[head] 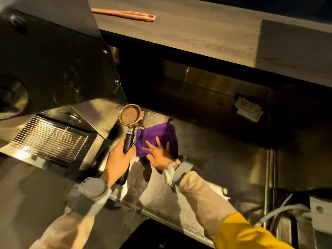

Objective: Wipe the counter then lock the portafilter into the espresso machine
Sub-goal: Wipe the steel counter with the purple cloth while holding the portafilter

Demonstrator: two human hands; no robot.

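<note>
My left hand (117,159) grips the black handle of a portafilter (130,116), whose metal basket is full of brown ground coffee and held level above the steel counter (224,159). To its right lies a purple cloth (161,133) on the counter. My right hand (158,153) rests flat on the cloth with fingers spread. The dark espresso machine (53,60) fills the upper left, its body just left of the basket.
The machine's wire drip tray (50,137) lies at the left. Dark coffee grounds speckle the counter right of the cloth. A small paper stack (248,109) sits at the back right. A pink flat tool (124,13) lies on the raised wooden ledge. Cables hang at the lower right.
</note>
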